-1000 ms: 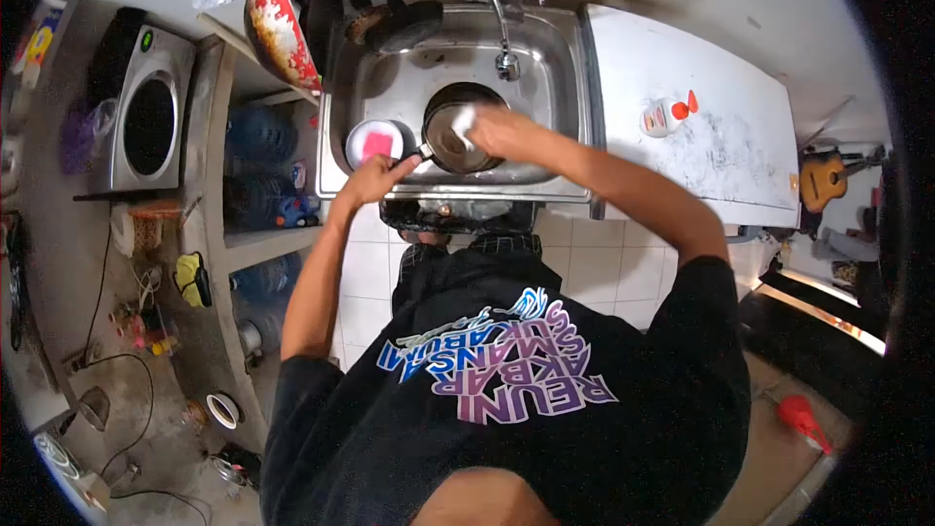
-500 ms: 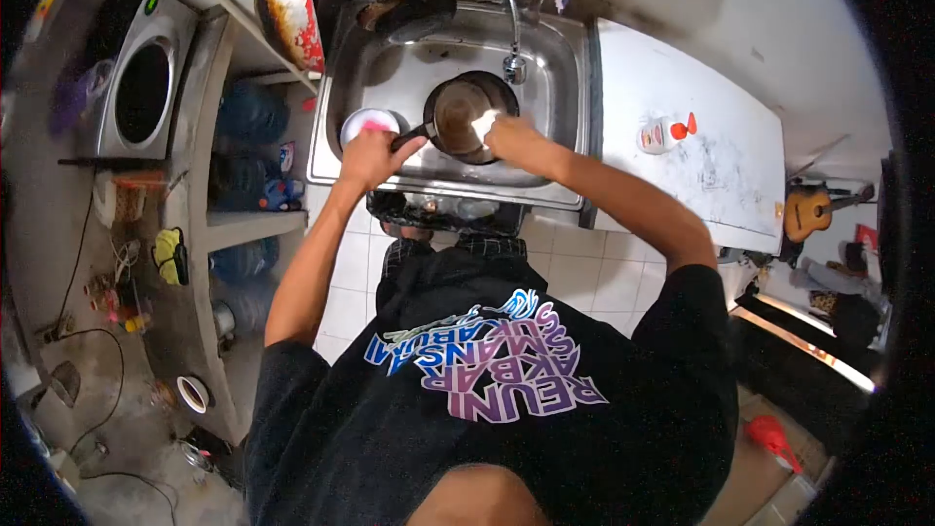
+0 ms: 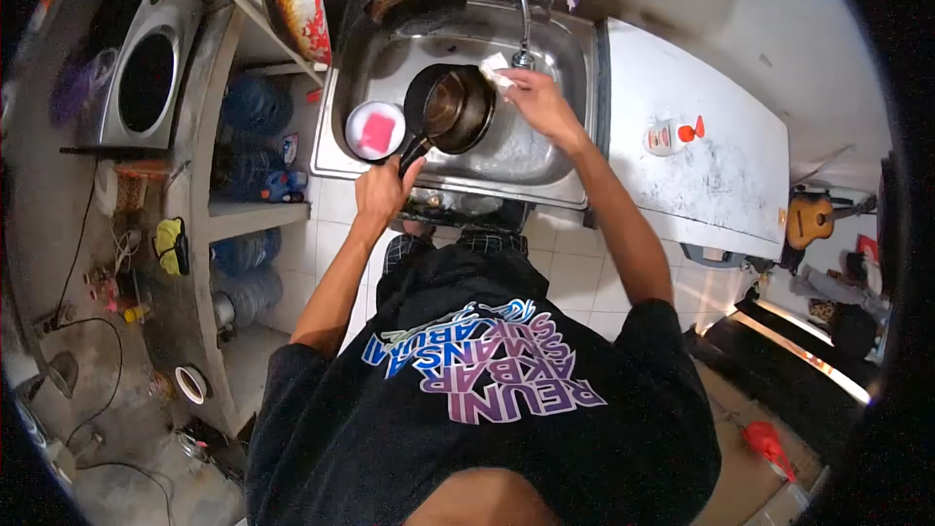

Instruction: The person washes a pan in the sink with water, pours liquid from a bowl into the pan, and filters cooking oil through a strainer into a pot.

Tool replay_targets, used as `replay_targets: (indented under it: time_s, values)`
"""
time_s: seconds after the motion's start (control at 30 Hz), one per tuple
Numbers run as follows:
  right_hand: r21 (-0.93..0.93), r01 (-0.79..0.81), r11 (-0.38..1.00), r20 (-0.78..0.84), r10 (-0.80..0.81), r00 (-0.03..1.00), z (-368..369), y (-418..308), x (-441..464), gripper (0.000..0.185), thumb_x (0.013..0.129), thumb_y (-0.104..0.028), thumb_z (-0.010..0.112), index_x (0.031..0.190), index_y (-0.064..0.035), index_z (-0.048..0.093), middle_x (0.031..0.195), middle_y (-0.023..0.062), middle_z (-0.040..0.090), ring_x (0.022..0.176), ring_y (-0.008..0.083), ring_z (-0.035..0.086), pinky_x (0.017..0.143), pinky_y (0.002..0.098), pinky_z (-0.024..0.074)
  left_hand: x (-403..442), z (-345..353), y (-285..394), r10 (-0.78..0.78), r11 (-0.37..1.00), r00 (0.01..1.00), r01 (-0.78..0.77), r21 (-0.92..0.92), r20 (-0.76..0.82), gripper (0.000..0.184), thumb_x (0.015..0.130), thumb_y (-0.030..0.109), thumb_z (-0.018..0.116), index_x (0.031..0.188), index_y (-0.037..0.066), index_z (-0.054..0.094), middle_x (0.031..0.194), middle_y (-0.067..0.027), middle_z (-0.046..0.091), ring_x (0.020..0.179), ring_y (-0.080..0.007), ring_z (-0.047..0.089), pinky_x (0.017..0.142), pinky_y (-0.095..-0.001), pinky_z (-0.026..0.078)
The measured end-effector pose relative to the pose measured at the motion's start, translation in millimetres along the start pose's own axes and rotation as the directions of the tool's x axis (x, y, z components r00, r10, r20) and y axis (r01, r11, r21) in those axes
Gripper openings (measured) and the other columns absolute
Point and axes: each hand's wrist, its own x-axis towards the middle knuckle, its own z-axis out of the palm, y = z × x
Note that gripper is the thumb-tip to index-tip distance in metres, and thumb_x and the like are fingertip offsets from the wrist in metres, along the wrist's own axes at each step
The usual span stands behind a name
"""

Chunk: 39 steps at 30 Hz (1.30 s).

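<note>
Two grips: left hand (image 3: 384, 192) clasps handle (image 3: 414, 151), its axis slanting forward-right to pan (image 3: 444, 105); right hand (image 3: 545, 105) pinches white wad (image 3: 495, 69), pan to its near left.

Bare floor in the sink (image 3: 536, 151) lies open right of the pan (image 3: 466, 125). Beyond the right hand (image 3: 538, 100), the faucet (image 3: 526, 19) stands close; dark pans (image 3: 429, 18) crowd the far left edge, a bowl (image 3: 352, 139) the near left. The counter (image 3: 682, 68) is open around a bottle (image 3: 662, 140).
</note>
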Motion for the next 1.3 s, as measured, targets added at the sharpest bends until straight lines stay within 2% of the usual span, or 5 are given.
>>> replay_targets:
  time_s: [0.27, 0.47, 0.73, 1.1, 1.3]
  values:
    - [-0.805, 0.518, 0.289, 0.468, -0.229, 0.854, 57.5, 55.5, -7.3, 0.02, 0.077, -0.009, 0.057, 0.093, -0.002, 0.068, 0.094, 0.0147, 0.066, 0.099, 0.0319, 0.059, 0.091, 0.0408, 0.0458, 9.2, -8.6, -0.7, 0.226, 0.971, 0.958, -0.208, 0.119, -0.176, 0.049, 0.084, 0.051, 0.061, 0.062, 0.008, 0.053, 0.045, -0.0121, 0.053, 0.039, -0.0314, 0.055, 0.037, -0.0401, 0.041]
    - [0.05, -0.156, 0.986, 0.161, 0.146, 0.976, 107.0, 48.0, -18.4, 0.023, 0.087, -0.006, 0.056, 0.109, 0.0014, 0.062, 0.098, 0.0148, 0.067, 0.097, 0.0271, 0.063, 0.085, 0.0368, 0.0491, -2.4, 18.6, 0.1, 0.145, 0.985, 0.976, -0.126, 0.119, -0.165, 0.048, 0.084, 0.05, 0.062, 0.062, 0.008, 0.053, 0.044, -0.0129, 0.052, 0.038, -0.0312, 0.055, 0.036, -0.0392, 0.042]
    - [0.951, -0.266, 0.159, 0.248, 0.122, 0.961, 46.3, 15.3, -27.4, 0.037, 0.092, 0.003, 0.045, 0.128, 0.0069, 0.04, 0.126, 0.0199, 0.051, 0.118, 0.0251, 0.051, 0.105, 0.0355, 0.0398, -3.7, 12.6, 17.0, -0.161, 0.963, 0.987, 0.16, -0.218, 0.015, 0.054, 0.088, 0.052, 0.054, 0.074, 0.0, 0.063, 0.058, -0.0231, 0.058, 0.059, -0.0425, 0.059, 0.055, -0.0483, 0.046]
    - [-0.851, 0.371, 0.373, 0.249, -0.336, 0.908, 48.4, -18.2, -11.5, 0.029, 0.075, 0.006, 0.048, 0.103, 0.0047, 0.059, 0.104, 0.0236, 0.058, 0.092, 0.0395, 0.055, 0.086, 0.0444, 0.0472, -23.7, 24.2, 25.2, -0.17, 0.821, 0.982, 0.187, -0.54, 0.081, 0.053, 0.088, 0.046, 0.057, 0.071, -0.004, 0.06, 0.051, -0.0178, 0.05, 0.046, -0.0261, 0.049, 0.051, -0.0397, 0.04]
    - [-0.253, 0.081, 0.964, -0.038, -0.093, 0.995, 77.6, -25.7, 27.3, 0.025, 0.078, -0.002, 0.056, 0.102, 0.0011, 0.052, 0.092, 0.0231, 0.061, 0.089, 0.0397, 0.059, 0.073, 0.0432, 0.0474, -31.6, 46.0, 31.5, -0.125, 0.774, 0.99, 0.138, -0.618, 0.065, 0.053, 0.093, 0.042, 0.051, 0.072, -0.006, 0.058, 0.052, -0.0181, 0.05, 0.047, -0.0235, 0.049, 0.052, -0.0399, 0.04]
